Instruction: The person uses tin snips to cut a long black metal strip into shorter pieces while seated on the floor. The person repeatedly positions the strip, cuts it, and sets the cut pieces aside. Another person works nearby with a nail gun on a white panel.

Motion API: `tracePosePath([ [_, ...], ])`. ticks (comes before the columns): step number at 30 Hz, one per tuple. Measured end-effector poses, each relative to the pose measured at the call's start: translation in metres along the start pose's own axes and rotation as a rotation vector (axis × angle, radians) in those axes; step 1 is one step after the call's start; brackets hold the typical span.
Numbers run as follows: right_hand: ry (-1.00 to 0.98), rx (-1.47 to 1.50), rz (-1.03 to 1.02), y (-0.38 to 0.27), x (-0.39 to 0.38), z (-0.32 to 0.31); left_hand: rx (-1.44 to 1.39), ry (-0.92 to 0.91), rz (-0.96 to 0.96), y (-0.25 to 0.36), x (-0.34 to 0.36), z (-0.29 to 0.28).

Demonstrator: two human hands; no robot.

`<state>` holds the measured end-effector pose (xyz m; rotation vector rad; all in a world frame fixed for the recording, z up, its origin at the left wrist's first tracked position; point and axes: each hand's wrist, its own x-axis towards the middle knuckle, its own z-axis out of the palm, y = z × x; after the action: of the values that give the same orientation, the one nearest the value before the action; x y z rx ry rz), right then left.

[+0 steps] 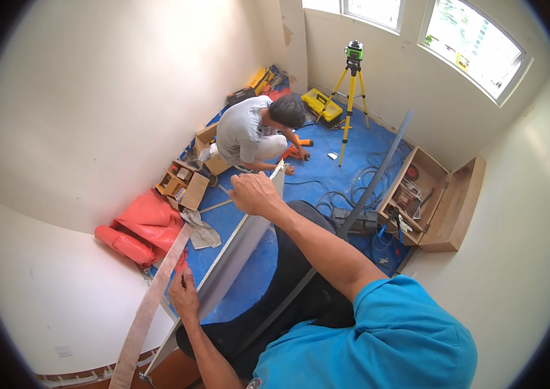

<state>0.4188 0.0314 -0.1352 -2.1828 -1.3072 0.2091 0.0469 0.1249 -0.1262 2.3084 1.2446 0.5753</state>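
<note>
A long white-grey panel (241, 249) with a pale, rough edge slants away from me, its near end low beside my legs. My right hand (257, 194) is closed over the panel's upper edge toward its far end. Lower down, my left hand (185, 297) reaches past the near part of the same edge with fingers bent together; what they pinch, if anything, is too small to make out. Just left of that hand stands a long wooden strip (152, 305). A long grey bar (379, 172) runs diagonally across my dark trousers.
A person (242, 133) crouches ahead, a hand near an orange power tool (296, 150). Beyond stand a laser level (353, 52) on a yellow tripod (351, 97) and a yellow toolbox (320, 104). Red sheeting (145, 223) and cardboard boxes (184, 185) lie left; an open wooden box (447, 201) sits right.
</note>
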Motion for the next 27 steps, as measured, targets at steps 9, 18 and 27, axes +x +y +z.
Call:
tracePosePath([
  [9,-0.014,0.012,0.031,-0.004,-0.001,-0.004,0.008,0.005,0.019,-0.005,0.001,0.001],
  [18,-0.039,0.016,0.049,-0.007,-0.001,-0.009,0.007,0.015,0.023,-0.010,0.002,0.003],
  [27,0.000,0.003,0.030,-0.006,-0.002,-0.006,0.004,0.043,0.031,-0.009,0.001,0.004],
])
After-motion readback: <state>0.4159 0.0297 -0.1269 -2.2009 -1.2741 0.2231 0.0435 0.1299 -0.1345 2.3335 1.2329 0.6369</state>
